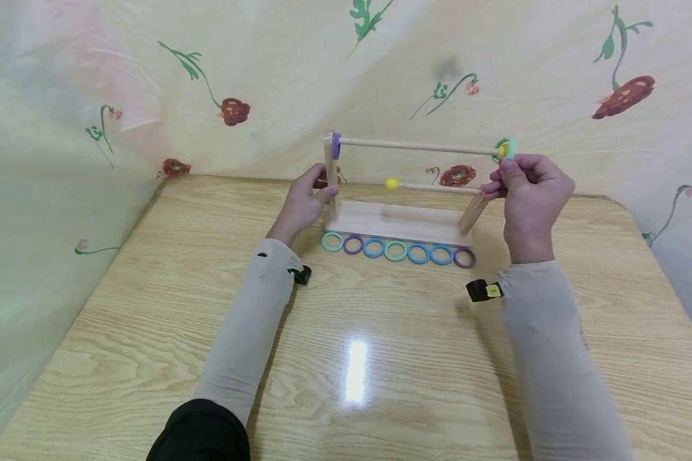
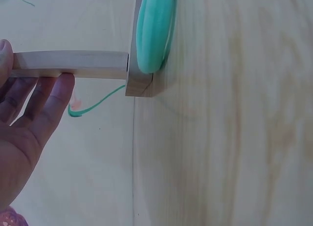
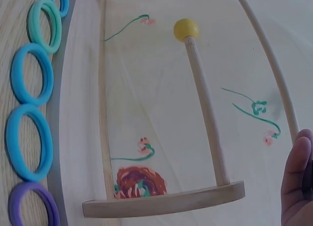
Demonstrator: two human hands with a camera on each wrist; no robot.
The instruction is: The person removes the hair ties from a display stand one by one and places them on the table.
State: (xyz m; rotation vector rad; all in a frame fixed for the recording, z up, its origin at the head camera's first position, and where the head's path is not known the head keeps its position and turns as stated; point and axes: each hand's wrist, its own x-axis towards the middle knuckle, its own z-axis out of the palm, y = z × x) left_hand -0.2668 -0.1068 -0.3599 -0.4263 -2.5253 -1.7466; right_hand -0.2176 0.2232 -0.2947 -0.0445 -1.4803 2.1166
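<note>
A wooden stand [image 1: 398, 219] has an upright at each end and two rods. My left hand [image 1: 304, 203] grips the left upright [image 2: 93, 64] between thumb and fingers. From that upright the upper rod [image 1: 415, 146] runs right to a yellow ball [image 1: 502, 151]; a purple ring [image 1: 336, 146] hangs on it against the upright. My right hand [image 1: 533, 192] pinches a green ring [image 1: 510, 147] at the ball; whether the ring encircles it I cannot tell. The lower rod [image 3: 208, 108], fixed to the right upright [image 3: 166, 201], ends in another yellow ball [image 3: 186, 29].
Along the base's front edge lies a row of several rings: green [image 1: 332, 241], purple [image 1: 354, 244] and blue [image 1: 373, 247] among them. The wooden table [image 1: 415, 358] meets a flower-patterned cloth [image 1: 300, 77] behind the stand.
</note>
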